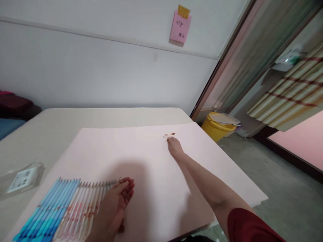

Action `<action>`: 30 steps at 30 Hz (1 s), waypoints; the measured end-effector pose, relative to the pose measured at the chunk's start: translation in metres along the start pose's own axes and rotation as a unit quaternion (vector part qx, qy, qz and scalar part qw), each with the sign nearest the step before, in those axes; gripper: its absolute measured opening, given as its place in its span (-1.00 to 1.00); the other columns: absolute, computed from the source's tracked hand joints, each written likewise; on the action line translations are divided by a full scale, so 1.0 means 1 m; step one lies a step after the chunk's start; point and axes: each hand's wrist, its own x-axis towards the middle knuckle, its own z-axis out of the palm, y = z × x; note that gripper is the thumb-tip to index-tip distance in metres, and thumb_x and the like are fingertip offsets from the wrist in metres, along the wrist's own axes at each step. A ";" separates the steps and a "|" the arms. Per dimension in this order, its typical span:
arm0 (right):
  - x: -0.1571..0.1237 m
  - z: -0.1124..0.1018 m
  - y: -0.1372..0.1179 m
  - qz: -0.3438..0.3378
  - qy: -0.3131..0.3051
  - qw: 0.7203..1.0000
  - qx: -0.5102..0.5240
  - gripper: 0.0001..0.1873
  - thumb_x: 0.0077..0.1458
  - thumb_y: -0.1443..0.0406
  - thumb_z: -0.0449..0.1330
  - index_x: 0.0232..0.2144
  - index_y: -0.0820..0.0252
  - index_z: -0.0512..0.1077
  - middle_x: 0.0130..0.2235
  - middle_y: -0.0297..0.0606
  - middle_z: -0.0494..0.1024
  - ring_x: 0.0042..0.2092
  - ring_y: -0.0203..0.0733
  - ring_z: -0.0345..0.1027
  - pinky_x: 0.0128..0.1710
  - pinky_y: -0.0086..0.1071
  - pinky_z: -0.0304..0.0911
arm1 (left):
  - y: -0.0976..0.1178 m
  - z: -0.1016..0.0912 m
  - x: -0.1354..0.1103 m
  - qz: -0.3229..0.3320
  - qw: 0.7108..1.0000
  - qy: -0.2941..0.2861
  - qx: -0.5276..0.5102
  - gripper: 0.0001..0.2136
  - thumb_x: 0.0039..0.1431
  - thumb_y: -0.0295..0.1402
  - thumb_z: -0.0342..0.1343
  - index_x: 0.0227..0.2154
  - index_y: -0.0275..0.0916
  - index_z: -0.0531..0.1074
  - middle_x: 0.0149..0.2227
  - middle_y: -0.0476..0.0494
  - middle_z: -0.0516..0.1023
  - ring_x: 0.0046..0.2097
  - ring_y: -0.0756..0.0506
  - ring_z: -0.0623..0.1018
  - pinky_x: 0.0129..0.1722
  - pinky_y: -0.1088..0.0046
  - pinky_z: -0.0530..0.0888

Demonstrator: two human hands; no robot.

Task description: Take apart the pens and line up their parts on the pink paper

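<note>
My right hand is stretched far out over a large pale pink sheet, its fingertips closed at a small pen lying near the sheet's far edge. My left hand rests low near me, palm turned up, fingers loosely stretched, touching the tips of a row of several pens laid side by side, blue ones on the left and clear pinkish ones on the right. Nothing lies in the left palm.
The pink sheet covers a beige table against a white wall. A clear plastic box lies at the table's left. A yellow bucket stands on the floor to the right. A pink note sticks on the wall.
</note>
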 end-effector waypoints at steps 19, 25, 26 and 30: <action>-0.055 -0.063 -0.054 -0.095 0.005 0.992 0.079 -0.68 0.24 0.33 -0.13 -0.29 0.16 0.43 -0.25 -0.14 0.50 -0.16 -0.11 0.34 -0.13 -0.27 0.22 | 0.015 -0.008 0.000 0.016 0.999 -0.027 -0.031 -0.88 0.04 -0.62 0.07 -0.36 -0.36 0.43 -0.29 -0.26 0.53 -0.31 -0.03 0.56 -0.34 0.50 0.51; -0.121 -0.134 -0.139 -0.218 -0.088 0.936 0.261 -0.70 0.18 0.33 0.02 -0.07 0.17 0.41 -0.10 -0.17 0.53 -0.08 -0.14 0.38 -0.09 -0.27 0.26 | 0.031 -0.017 -0.008 0.044 0.996 -0.048 -0.065 -0.88 0.04 -0.64 0.05 -0.39 -0.37 0.43 -0.34 -0.24 0.53 -0.34 -0.03 0.56 -0.38 0.50 0.52; -0.130 -0.154 -0.154 -0.225 -0.100 0.926 0.285 -0.70 0.18 0.32 0.03 -0.05 0.17 0.40 -0.09 -0.17 0.53 -0.06 -0.14 0.37 -0.08 -0.27 0.27 | 0.034 -0.020 -0.009 0.051 0.995 -0.053 -0.070 -0.88 0.03 -0.64 0.05 -0.39 -0.37 0.43 -0.34 -0.24 0.54 -0.34 -0.03 0.56 -0.38 0.50 0.52; -0.157 -0.242 -0.211 -0.331 -0.114 0.857 0.379 -0.71 0.19 0.31 0.05 -0.03 0.16 0.37 -0.13 -0.19 0.54 -0.07 -0.20 0.38 0.04 -0.23 0.20 | 0.046 -0.031 -0.012 0.083 0.990 -0.054 -0.104 -0.91 0.01 -0.63 0.09 -0.41 -0.38 0.43 -0.38 -0.21 0.54 -0.35 -0.02 0.56 -0.37 0.52 0.52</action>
